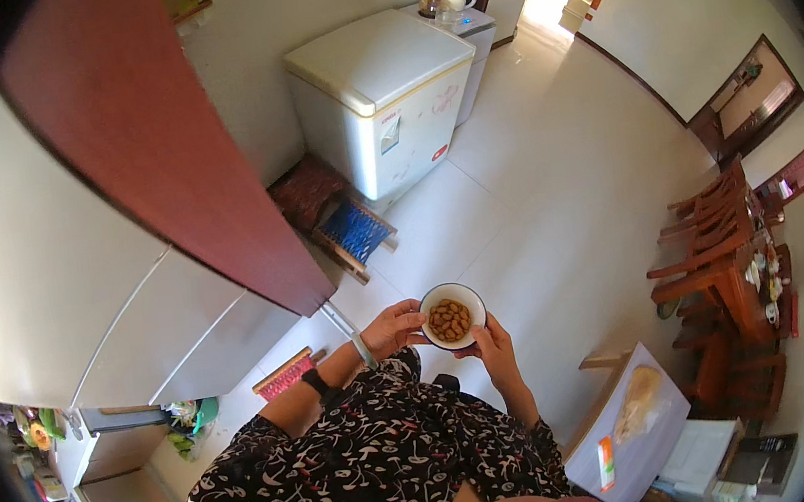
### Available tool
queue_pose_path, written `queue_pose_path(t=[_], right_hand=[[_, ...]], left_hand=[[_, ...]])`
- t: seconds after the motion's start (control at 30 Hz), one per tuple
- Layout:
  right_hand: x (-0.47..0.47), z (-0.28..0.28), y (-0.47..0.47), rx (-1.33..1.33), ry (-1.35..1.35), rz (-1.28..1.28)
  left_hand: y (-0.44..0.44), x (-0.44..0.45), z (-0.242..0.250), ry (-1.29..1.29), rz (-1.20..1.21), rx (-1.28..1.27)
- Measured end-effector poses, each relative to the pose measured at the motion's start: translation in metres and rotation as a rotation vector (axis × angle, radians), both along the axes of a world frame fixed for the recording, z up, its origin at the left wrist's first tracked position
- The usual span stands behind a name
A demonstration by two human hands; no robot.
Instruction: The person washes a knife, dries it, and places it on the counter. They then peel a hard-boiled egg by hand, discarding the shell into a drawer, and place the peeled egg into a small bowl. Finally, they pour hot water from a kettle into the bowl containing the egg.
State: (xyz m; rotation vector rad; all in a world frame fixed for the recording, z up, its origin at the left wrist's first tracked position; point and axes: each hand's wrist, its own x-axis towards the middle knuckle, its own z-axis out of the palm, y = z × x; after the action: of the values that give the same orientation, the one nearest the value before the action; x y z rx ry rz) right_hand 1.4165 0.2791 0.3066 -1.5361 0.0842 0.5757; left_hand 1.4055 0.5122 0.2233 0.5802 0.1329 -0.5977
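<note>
A white bowl [480,306] with a dark blue rim is held out in front of my body, between both hands. Several brown nuts or beans, perhaps peanuts, lie in it [450,319]. My left hand [392,328] grips the bowl's left side, its thumb and fingers at the rim; a dark watch or band [320,384] circles that wrist. On the lower right side, my right hand [493,348] has its thumb over the rim and fingers underneath. The bowl is upright, with pale floor tiles below it.
A refrigerator [106,304] and red-brown panel [164,151] rise close on my left. Ahead are a chest freezer [381,55] and a low stool with blue webbing [356,234]. A small table [613,442] stands near my right side; wooden chairs [708,226] line a dining table beyond.
</note>
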Motion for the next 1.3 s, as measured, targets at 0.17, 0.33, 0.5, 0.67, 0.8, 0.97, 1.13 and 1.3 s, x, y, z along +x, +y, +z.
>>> queue_pose_path(t=[0.17,0.33,0.5,0.67,0.8,0.97,1.13,1.3], right_hand=[[0.150,-0.018,-0.022,-0.119,-0.015,0.082],[0.270,-0.003,-0.049,-0.131,-0.040,0.093],[0.375,-0.002,-0.103,-0.122,-0.075,-0.116],[0.488,-0.049,-0.184,-0.372,-0.238,-0.252],[0.593,-0.078,-0.256,-0.395,-0.248,-0.260],[0.752,-0.104,-0.306,-0.516,-0.323,-0.089],[0.917,-0.133,-0.285,-0.950,-0.507,0.429],[1.059,-0.146,-0.203,-0.681,-0.525,0.413]], left_hand=[[-0.012,0.150,-0.023,-0.024,-0.030,-0.021],[-0.029,0.289,-0.011,-0.098,-0.092,0.054],[-0.032,0.418,0.006,-0.129,-0.093,0.030],[-0.051,0.532,-0.010,-0.102,0.021,0.041],[-0.074,0.594,-0.022,-0.057,0.169,0.070],[-0.089,0.648,-0.007,-0.021,0.343,0.165],[-0.092,0.707,-0.015,0.023,0.534,0.204],[-0.081,0.790,-0.038,0.072,0.709,0.224]])
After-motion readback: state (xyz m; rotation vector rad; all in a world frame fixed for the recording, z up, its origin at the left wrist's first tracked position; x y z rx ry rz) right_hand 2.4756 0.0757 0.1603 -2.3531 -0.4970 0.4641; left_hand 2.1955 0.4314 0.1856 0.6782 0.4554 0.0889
